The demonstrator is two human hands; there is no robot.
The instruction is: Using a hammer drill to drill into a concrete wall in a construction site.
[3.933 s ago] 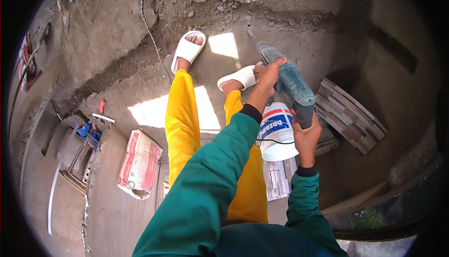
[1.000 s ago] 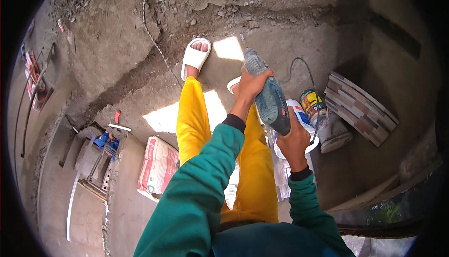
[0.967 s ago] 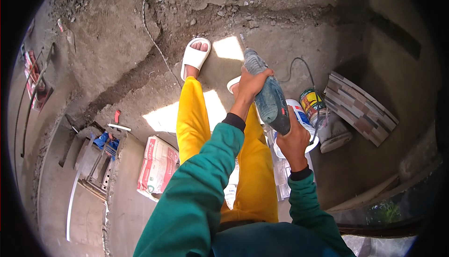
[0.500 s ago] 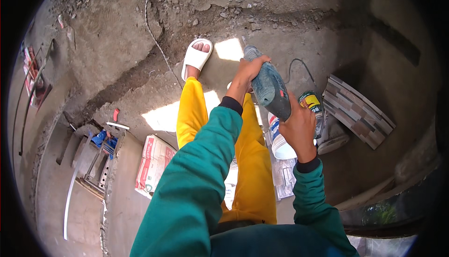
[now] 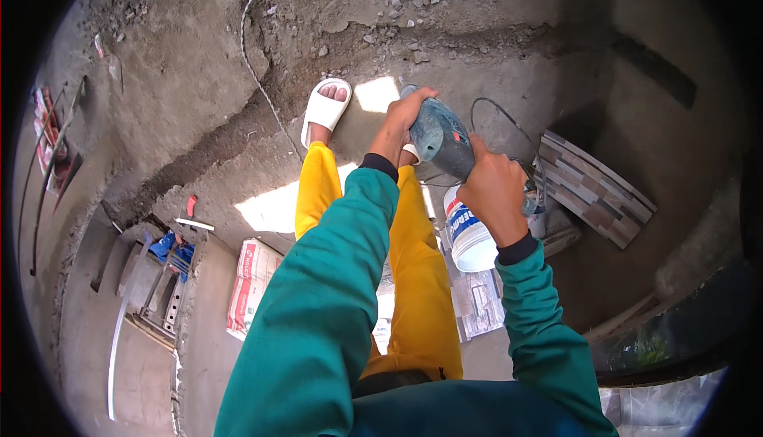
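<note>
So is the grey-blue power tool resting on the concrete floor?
No, both the left hand and right hand hold the grey-blue power tool above the white bucket.

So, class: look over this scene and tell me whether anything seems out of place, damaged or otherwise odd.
Yes. The person grips a grey power tool with both the left hand and right hand while wearing open white sandals on rough, rubble-strewn concrete. Its cord loops loosely over the ground beside a white bucket.

Teal long sleeves (image 5: 318, 294) (dark cuffs (image 5: 380, 165)); yellow trousers (image 5: 413, 278); white slide sandals (image 5: 324, 109).
</note>
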